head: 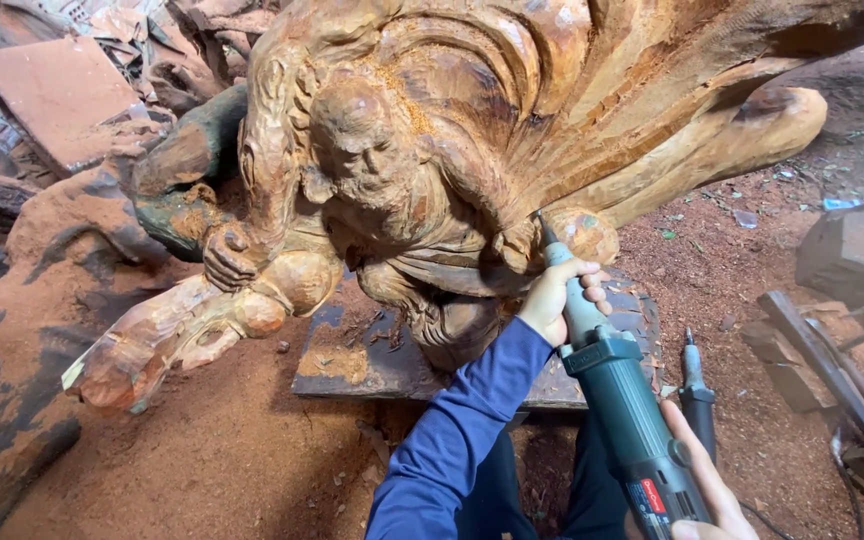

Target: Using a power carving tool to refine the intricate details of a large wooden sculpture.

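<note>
Both hands hold the green grinder (624, 400): left hand (558, 296) wrapped around its neck, right hand (704, 482) closed on its rear. Its tip touches the wood carving (422, 170); a slip could gouge the carved fist beside it.

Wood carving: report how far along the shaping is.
Done: the wood carving already has a shaped bearded face, robe folds and a clenched fist, and sawdust covers the ground. In hand: the left hand grips the neck of the green power carver, the right hand its rear, bit at the rounded knob by the figure's arm. Left: surfaces look rough and unsanded; the lower limb stays coarse.
</note>
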